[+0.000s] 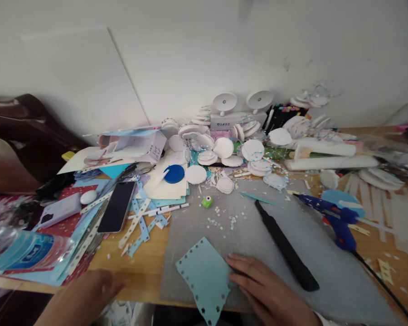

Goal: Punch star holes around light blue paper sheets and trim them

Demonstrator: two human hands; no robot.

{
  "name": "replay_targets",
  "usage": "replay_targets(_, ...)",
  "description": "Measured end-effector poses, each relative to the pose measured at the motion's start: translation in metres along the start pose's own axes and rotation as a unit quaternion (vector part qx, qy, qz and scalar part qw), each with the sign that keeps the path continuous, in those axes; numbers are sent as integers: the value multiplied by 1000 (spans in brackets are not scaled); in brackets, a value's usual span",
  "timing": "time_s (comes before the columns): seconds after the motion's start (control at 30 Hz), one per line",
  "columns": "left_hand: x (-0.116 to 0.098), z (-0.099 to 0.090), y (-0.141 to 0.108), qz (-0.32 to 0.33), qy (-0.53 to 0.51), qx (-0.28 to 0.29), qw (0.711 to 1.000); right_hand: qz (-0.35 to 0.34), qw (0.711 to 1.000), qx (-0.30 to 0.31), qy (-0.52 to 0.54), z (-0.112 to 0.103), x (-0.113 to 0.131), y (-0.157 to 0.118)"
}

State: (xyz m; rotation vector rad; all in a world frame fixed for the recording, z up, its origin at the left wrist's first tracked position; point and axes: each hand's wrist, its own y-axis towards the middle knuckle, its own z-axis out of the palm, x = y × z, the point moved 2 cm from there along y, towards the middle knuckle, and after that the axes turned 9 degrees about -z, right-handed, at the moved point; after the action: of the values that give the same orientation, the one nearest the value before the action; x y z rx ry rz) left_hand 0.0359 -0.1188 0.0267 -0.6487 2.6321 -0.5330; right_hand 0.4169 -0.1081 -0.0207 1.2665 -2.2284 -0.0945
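A light-blue paper sheet with small shapes punched along its edges lies on the grey cutting mat, one corner hanging over the front edge. My right hand rests flat at the sheet's right side, fingers stretched out, fingertips at its edge. Off to the left, my left hand hovers by the table's front edge, apart from the sheet. Motion blurs it and its fingers are partly hidden. Beyond the sheet sits a small green craft punch with tiny paper bits around it.
A black-sleeved tool lies right of my right hand, with a blue glue gun and its cord beyond. Leftward are punched paper strips, a phone and a water bottle. White discs crowd the back.
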Motion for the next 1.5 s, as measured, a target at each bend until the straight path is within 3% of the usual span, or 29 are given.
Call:
replay_targets(0.1, -54, 7, -7, 120, 43, -9, 992, 27, 999, -8, -17, 0, -10, -9)
replay_targets(0.2, -108, 35, -14, 220, 19, -8, 975, 84, 994, -32, -59, 0, -25, -17)
replay_targets(0.3, -136, 66, -17, 212, 81, 1, 974, 116, 986, -51, -111, -2, -43, -22)
replay_targets(0.4, -143, 80, -17, 190, 96, 24, 977, 110, 981, -51, -151, -8, -57, -23)
replay_targets(0.53, -141, 75, -15, 163, 54, 70, 983, 95, 980, -53, -166, -19, -63, -9)
replay_targets(0.63, -140, 72, -14, 170, 54, 97, 979, 91, 983, -73, -141, -25, -59, 20)
replay_targets(0.77, -142, 72, -13, 236, 48, 97, 966, 118, 984, -103, -86, -22, -61, 77)
replay_targets(0.93, -141, 62, -19, 298, -125, 137, 936, 127, 986, -105, 9, -5, -79, 127)
replay_targets(1.07, -138, 43, -18, 263, -236, 190, 916, 94, 987, -100, 78, 2, -83, 125)
replay_targets(1.13, -138, 34, -11, 236, -263, 240, 904, 106, 966, -131, 197, 1, -80, 114)
replay_targets(1.23, -144, 27, 10, 198, -300, 357, 862, 146, 888, -167, 403, -3, -75, 97)
replay_targets(1.3, -153, 28, 28, 197, -291, 408, 843, 168, 857, -170, 457, -8, -71, 89)
replay_targets(1.5, -185, 51, 69, 165, -379, 478, 775, 173, 779, -190, 572, -6, -71, 79)
